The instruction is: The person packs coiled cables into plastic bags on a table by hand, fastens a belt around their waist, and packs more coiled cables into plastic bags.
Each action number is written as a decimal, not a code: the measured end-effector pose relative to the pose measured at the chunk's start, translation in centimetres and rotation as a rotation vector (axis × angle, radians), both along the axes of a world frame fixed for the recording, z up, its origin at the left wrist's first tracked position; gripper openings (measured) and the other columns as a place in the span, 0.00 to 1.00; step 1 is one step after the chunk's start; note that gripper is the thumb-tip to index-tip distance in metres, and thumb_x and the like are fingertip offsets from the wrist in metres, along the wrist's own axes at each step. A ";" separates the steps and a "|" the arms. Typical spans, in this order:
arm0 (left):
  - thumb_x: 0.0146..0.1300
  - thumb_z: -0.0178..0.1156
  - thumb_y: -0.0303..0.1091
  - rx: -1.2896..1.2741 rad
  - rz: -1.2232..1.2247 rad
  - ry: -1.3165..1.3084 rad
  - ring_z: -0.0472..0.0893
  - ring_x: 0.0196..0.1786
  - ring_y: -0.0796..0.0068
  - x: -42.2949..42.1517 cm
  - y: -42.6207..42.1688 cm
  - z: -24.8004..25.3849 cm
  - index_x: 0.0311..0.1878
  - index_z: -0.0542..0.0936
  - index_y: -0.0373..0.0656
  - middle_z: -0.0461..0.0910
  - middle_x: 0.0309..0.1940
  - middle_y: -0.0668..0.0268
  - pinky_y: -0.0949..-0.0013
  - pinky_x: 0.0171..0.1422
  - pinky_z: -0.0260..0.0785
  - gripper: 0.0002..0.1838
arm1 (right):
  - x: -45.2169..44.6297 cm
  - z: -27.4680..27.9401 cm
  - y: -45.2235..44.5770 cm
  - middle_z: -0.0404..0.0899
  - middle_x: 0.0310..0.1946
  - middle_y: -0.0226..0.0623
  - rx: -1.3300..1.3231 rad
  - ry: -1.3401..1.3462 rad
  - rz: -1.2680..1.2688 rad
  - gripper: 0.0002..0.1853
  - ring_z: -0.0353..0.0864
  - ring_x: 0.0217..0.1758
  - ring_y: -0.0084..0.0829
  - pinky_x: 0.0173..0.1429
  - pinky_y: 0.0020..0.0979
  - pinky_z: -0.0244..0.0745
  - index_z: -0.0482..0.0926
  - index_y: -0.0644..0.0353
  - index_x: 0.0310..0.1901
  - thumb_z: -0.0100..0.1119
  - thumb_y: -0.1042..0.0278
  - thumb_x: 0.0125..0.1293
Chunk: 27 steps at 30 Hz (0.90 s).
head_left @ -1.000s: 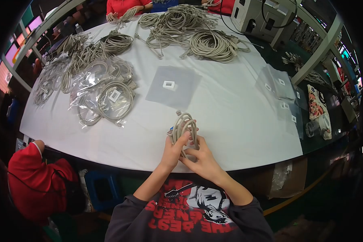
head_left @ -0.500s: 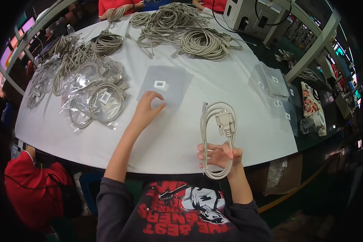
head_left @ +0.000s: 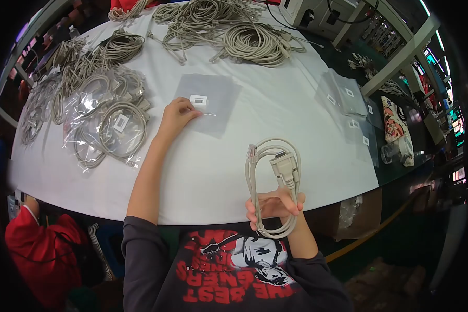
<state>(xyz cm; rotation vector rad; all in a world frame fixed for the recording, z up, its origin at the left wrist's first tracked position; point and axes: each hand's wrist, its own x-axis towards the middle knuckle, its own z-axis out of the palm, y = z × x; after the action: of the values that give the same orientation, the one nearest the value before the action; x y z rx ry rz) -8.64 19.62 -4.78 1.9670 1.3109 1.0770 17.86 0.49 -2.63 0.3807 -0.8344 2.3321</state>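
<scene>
My right hand [head_left: 276,204] is wrapped round the lower part of a coiled beige cable [head_left: 248,179], held up above the table's near edge. On this cable a wide D-shaped serial plug [head_left: 284,169] faces up, and a small clear plug [head_left: 252,152] sits at the coil's upper left. The fingertips of my left hand [head_left: 178,115] are pinched together on a clear plastic bag [head_left: 213,125], which lies flat on the table and bears a white label [head_left: 198,101]. A small bright crease shows in the bag beside my fingertips.
Bagged coiled cables [head_left: 120,127] lie at the left, with loose cables [head_left: 101,57] behind them. A big heap of beige cables [head_left: 255,44] covers the far side. More labelled bags [head_left: 343,96] rest at the right edge. A person in red [head_left: 44,249] is at the lower left.
My left hand has come down onto the plastic bag and its fingers have closed. The cable in my right hand has moved slightly left and down. The whole view has shifted a little.
</scene>
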 end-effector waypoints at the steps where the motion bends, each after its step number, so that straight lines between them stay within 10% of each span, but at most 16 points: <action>1: 0.47 0.67 0.32 -0.001 0.002 0.001 0.71 0.33 0.76 0.0 0.0 0.0 0.27 0.79 0.39 0.76 0.31 0.67 0.75 0.39 0.64 0.09 | -0.2 0.0 0.1 0.55 0.56 0.57 0.013 0.022 0.009 0.15 0.61 0.55 0.52 0.55 0.52 0.62 0.76 0.45 0.19 0.60 0.46 0.54; 14: 0.47 0.65 0.25 -0.111 -0.025 -0.060 0.70 0.26 0.84 -0.3 -0.4 0.6 0.32 0.77 0.37 0.77 0.25 0.70 0.80 0.33 0.62 0.08 | -3.7 6.0 0.7 0.59 0.54 0.54 -0.998 -0.225 -0.472 0.10 0.63 0.57 0.47 0.53 0.55 0.64 0.73 0.45 0.30 0.50 0.52 0.65; 18: 0.48 0.62 0.22 -0.140 -0.071 -0.135 0.71 0.28 0.84 -0.4 -0.2 0.1 0.36 0.76 0.38 0.77 0.29 0.71 0.80 0.34 0.63 0.10 | -3.8 5.9 0.4 0.60 0.54 0.51 -0.778 -0.441 -0.583 0.10 0.64 0.56 0.45 0.54 0.50 0.66 0.76 0.50 0.34 0.52 0.54 0.64; 21: 0.48 0.60 0.19 -0.209 -0.027 -0.204 0.72 0.31 0.84 -0.3 -0.2 -0.3 0.37 0.76 0.39 0.78 0.32 0.71 0.80 0.35 0.64 0.11 | -4.1 5.0 0.2 0.60 0.53 0.51 0.182 -1.339 -0.910 0.09 0.66 0.53 0.44 0.54 0.44 0.66 0.78 0.56 0.36 0.57 0.60 0.61; 27: 0.49 0.54 0.15 0.074 -0.056 -0.293 0.76 0.38 0.80 -0.8 0.3 -1.6 0.37 0.78 0.38 0.78 0.38 0.63 0.77 0.38 0.66 0.12 | -4.7 4.1 -0.7 0.59 0.53 0.53 0.927 -1.747 -1.168 0.08 0.65 0.50 0.48 0.52 0.42 0.65 0.79 0.57 0.33 0.61 0.64 0.56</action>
<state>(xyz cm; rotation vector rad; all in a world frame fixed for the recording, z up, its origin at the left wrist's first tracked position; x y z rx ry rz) -9.40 19.88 -6.43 1.8027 1.0671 1.3434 13.18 -0.19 1.52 -1.5821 -1.9952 0.5437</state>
